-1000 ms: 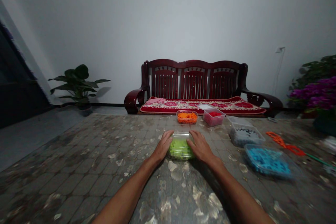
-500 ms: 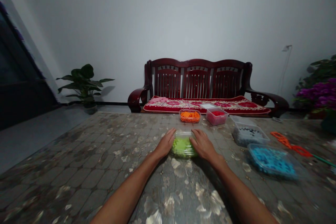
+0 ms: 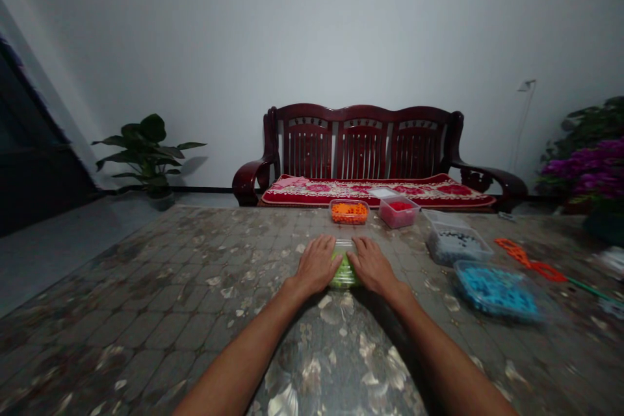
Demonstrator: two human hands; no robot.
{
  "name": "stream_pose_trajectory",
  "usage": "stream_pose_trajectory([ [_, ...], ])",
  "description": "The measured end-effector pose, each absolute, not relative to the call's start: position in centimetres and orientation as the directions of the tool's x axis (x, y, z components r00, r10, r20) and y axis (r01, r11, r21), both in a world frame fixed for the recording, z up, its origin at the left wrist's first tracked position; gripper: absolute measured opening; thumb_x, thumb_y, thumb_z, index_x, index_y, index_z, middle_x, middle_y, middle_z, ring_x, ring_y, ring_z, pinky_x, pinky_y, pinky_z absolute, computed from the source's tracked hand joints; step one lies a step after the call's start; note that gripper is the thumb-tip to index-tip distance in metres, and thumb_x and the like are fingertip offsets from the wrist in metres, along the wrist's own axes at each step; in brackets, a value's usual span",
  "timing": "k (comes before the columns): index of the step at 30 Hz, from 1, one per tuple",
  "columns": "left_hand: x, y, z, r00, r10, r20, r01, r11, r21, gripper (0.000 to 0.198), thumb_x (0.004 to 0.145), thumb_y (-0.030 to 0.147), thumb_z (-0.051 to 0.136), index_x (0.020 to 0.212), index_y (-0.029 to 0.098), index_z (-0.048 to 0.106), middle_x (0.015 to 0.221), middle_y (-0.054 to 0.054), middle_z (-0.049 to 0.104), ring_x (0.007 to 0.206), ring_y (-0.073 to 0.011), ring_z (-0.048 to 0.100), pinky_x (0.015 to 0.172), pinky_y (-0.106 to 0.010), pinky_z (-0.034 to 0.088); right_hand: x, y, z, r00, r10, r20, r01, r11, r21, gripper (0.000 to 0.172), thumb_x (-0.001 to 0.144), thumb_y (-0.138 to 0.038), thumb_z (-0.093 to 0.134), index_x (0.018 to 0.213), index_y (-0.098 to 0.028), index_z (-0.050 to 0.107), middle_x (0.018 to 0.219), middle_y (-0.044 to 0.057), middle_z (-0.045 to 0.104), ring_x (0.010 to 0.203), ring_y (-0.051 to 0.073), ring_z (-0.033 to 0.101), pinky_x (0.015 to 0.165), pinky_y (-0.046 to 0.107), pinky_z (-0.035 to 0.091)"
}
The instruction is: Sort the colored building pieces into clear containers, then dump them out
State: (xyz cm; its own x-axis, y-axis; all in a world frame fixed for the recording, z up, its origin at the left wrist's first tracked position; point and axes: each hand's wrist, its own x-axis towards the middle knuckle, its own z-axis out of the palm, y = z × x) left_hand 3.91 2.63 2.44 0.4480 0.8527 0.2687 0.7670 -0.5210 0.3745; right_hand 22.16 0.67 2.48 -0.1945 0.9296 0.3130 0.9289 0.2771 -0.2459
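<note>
A clear lidded box of green beads (image 3: 344,270) sits on the patterned table (image 3: 195,286), mid-table. My left hand (image 3: 318,262) lies flat over the box's left part, fingers stretched forward. My right hand (image 3: 371,263) covers its right part the same way. Both palms press on the lid, leaving only a narrow green strip showing between them.
Behind the green box stand an orange bead box (image 3: 349,211) and a red bead box (image 3: 398,211). To the right lie a box of dark beads (image 3: 456,246), a blue bead box (image 3: 494,290) and an orange tool (image 3: 521,259). A wooden bench (image 3: 363,156) stands behind the table.
Both hands have slid inward from the box's sides onto its lid, now nearly touching each other and hiding most of the green.
</note>
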Motion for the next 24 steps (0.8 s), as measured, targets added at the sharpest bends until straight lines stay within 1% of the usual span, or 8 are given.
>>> stream_pose_trajectory([
  [3,3.6,2.6,2.3,0.456,0.847,0.273,0.771,-0.53,0.353,0.054,0.101,0.04,0.04,0.145,0.01,0.05,0.154,-0.018,0.049,0.148,-0.0312,0.038,0.124,-0.047,0.027,21.9,0.3,2.4,-0.169,0.944,0.282,0.941,0.239,-0.238,0.051,0.102,-0.038,0.039,0.141,-0.007,0.052,0.14,0.021,0.057,0.131,0.03,0.05,0.112,0.042,0.038],
  [6,3.2,2.5,1.9,0.457,0.843,0.284,0.772,-0.535,0.343,0.052,0.101,0.04,0.039,0.145,0.014,0.051,0.155,-0.014,0.05,0.148,-0.0298,0.039,0.124,-0.047,0.027,21.5,-0.3,2.2,-0.129,0.946,0.298,0.947,0.207,-0.247,0.05,0.101,-0.039,0.039,0.141,-0.012,0.053,0.141,0.019,0.057,0.129,0.03,0.052,0.112,0.041,0.038],
  [8,3.1,2.4,1.6,0.458,0.841,0.288,0.77,-0.537,0.343,0.051,0.101,0.04,0.039,0.145,0.015,0.051,0.154,-0.014,0.05,0.147,-0.0296,0.04,0.124,-0.048,0.027,21.3,-0.6,2.1,-0.103,0.947,0.304,0.945,0.189,-0.266,0.05,0.101,-0.039,0.039,0.142,-0.012,0.053,0.141,0.019,0.057,0.129,0.03,0.052,0.112,0.041,0.039],
  [12,3.0,2.4,1.1,0.453,0.84,0.297,0.76,-0.539,0.365,0.052,0.102,0.04,0.039,0.146,0.014,0.05,0.155,-0.015,0.049,0.149,-0.0307,0.037,0.125,-0.05,0.025,21.0,-1.0,2.1,-0.076,0.949,0.307,0.935,0.175,-0.309,0.052,0.101,-0.037,0.039,0.142,-0.009,0.053,0.142,0.021,0.056,0.13,0.031,0.052,0.112,0.042,0.039],
  [16,2.8,2.7,0.9,0.453,0.838,0.305,0.73,-0.545,0.412,0.053,0.101,0.04,0.04,0.146,0.012,0.05,0.156,-0.017,0.048,0.15,-0.0302,0.035,0.125,-0.05,0.024,21.3,-0.4,1.5,-0.069,0.951,0.303,0.912,0.183,-0.366,0.052,0.101,-0.039,0.039,0.142,-0.011,0.053,0.143,0.02,0.056,0.132,0.03,0.05,0.115,0.042,0.037],
  [18,2.6,3.0,0.8,0.46,0.833,0.307,0.706,-0.553,0.442,0.052,0.101,0.041,0.041,0.145,0.015,0.051,0.155,-0.015,0.049,0.15,-0.0278,0.034,0.125,-0.049,0.025,21.9,0.3,1.0,-0.07,0.952,0.299,0.871,0.205,-0.447,0.052,0.101,-0.04,0.037,0.143,-0.013,0.053,0.145,0.018,0.055,0.136,0.028,0.048,0.116,0.043,0.036],
  [21,2.1,3.6,0.5,0.448,0.839,0.308,0.68,-0.543,0.492,0.049,0.101,0.038,0.039,0.145,0.019,0.052,0.155,-0.01,0.05,0.149,-0.0236,0.036,0.124,-0.046,0.028,23.1,1.4,0.1,-0.044,0.951,0.305,0.735,0.238,-0.635,0.053,0.102,-0.042,0.029,0.143,-0.018,0.054,0.147,0.014,0.056,0.139,0.023,0.047,0.117,0.042,0.037],
  [24,1.5,4.2,-0.2,0.36,0.882,0.305,0.694,-0.472,0.544,0.051,0.101,0.036,0.038,0.147,0.018,0.049,0.156,-0.013,0.048,0.148,-0.0245,0.039,0.122,-0.046,0.032,24.3,1.9,-1.0,0.083,0.943,0.322,0.575,0.218,-0.788,0.062,0.102,-0.051,0.024,0.145,-0.019,0.053,0.146,0.015,0.057,0.138,0.023,0.05,0.115,0.043,0.04],
])
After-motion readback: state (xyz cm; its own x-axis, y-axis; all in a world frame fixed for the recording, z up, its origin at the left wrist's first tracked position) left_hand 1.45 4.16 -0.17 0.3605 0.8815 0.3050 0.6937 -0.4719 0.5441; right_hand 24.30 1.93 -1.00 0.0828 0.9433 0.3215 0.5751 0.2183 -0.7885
